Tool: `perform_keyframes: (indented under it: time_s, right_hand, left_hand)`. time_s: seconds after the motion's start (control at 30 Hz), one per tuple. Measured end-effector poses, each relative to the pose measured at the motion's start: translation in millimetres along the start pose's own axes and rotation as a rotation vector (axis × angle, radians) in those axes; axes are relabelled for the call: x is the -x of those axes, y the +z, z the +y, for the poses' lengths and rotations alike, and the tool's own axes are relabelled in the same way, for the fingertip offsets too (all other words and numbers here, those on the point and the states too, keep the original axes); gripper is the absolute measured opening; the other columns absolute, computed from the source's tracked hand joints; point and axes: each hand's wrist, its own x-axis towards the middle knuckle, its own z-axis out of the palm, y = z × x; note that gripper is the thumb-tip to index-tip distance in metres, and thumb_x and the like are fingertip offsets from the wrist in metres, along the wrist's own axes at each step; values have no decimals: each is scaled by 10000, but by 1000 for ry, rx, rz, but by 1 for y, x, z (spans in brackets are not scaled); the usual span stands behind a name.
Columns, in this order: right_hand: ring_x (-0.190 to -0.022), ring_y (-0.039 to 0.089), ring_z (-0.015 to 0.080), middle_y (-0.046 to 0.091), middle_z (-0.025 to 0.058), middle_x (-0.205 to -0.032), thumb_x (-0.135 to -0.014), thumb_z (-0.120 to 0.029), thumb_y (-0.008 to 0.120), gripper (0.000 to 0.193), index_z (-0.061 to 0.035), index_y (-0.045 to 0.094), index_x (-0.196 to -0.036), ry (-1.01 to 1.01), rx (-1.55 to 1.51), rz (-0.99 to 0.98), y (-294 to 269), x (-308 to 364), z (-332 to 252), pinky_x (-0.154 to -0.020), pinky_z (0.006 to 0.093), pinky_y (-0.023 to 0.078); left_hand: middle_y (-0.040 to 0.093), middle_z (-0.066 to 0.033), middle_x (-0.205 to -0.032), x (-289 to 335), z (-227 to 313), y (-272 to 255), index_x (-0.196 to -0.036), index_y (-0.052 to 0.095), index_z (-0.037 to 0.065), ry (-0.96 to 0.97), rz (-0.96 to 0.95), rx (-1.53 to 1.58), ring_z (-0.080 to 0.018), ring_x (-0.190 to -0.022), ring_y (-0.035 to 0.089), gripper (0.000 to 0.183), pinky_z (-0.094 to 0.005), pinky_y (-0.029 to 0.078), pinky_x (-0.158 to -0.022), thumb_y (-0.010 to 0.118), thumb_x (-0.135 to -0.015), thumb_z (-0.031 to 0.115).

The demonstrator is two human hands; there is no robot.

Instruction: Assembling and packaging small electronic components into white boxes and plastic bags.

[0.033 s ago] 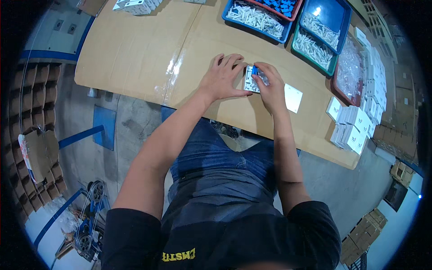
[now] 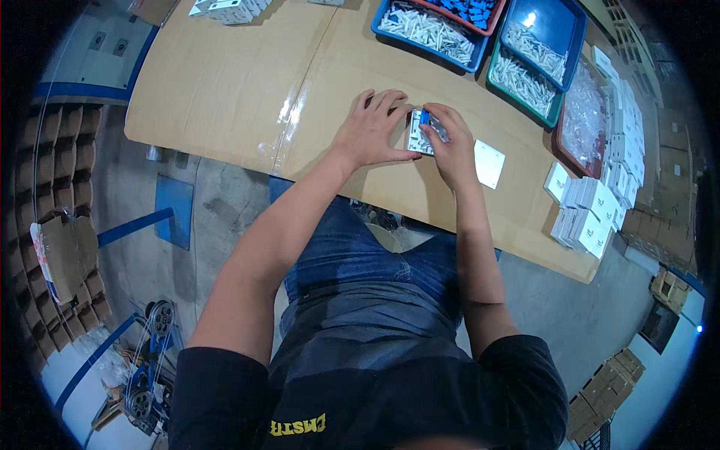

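On the cardboard-covered table lies a small white rectangular box or housing (image 2: 415,135) with dark marks along its face. My left hand (image 2: 369,133) spans it, the index fingertip at its far end and the thumb at its near end, while the other fingers spread out. Closed over its right side, my right hand (image 2: 452,146) pinches a small blue piece (image 2: 424,118) between thumb and fingers. The fingers hide part of that piece and a greyish, shiny area beneath them. Just right of my right wrist rests a flat white plate (image 2: 489,163).
At the far right stand a blue tray (image 2: 480,61) of white plugs, a red tray (image 2: 489,25) of blue pieces, a green tray (image 2: 556,112) of white pieces and a dark red tray (image 2: 557,150) of clear bags. White boxes (image 2: 589,206) are stacked along the right edge.
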Motion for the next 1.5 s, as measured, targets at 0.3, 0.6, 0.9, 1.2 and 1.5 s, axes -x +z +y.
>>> perform_keyframes:
  time_s: [0.3, 0.6, 0.9, 1.2, 1.5]
  right_hand:
    - [-1122, 620, 292, 680, 94, -1193, -872, -143, 703, 328, -93, 673, -1195, -35, 72, -107, 5, -4, 9, -1005, 419, 409]
    - [-1112, 630, 286, 686, 80, -1187, -881, -167, 698, 302, -107, 681, -1176, 2, 69, -129, 8, -8, 15, -983, 402, 411]
    - [-1215, 568, 303, 634, 104, -1281, -874, -175, 703, 371, -131, 692, -1242, 47, 221, -100, 14, -2, 15, -1069, 480, 379]
    - [-1412, 374, 351, 441, 147, -1502, -951, -311, 626, 401, -148, 655, -1316, -36, 466, -99, 11, 20, -9, -1167, 603, 227]
    - [-1479, 275, 355, 385, 153, -1556, -970, -368, 589, 421, -142, 652, -1319, -75, 633, -174, 15, 12, -15, -1173, 666, 114]
  left_hand:
    - [474, -129, -1405, 2, -1, 1, -1341, 532, 89, -6, 6, -12, -292, -1360, 417, 883, -526, 253, -1167, 704, -720, 693]
    - [476, -124, -1403, 1, -2, 1, -1327, 539, 89, -1, 8, -13, -289, -1361, 417, 871, -531, 256, -1165, 708, -720, 692]
    - [467, -120, -1418, 0, 0, 2, -1327, 533, 88, -2, -6, -32, -287, -1370, 408, 875, -526, 247, -1173, 706, -720, 694]
    - [467, -122, -1421, 3, -1, 4, -1334, 530, 105, -17, -15, -6, -287, -1375, 407, 836, -533, 261, -1167, 730, -707, 620]
    - [466, -115, -1419, 3, -5, 7, -1331, 550, 102, -6, -25, -65, -264, -1381, 391, 845, -505, 231, -1176, 696, -725, 672]
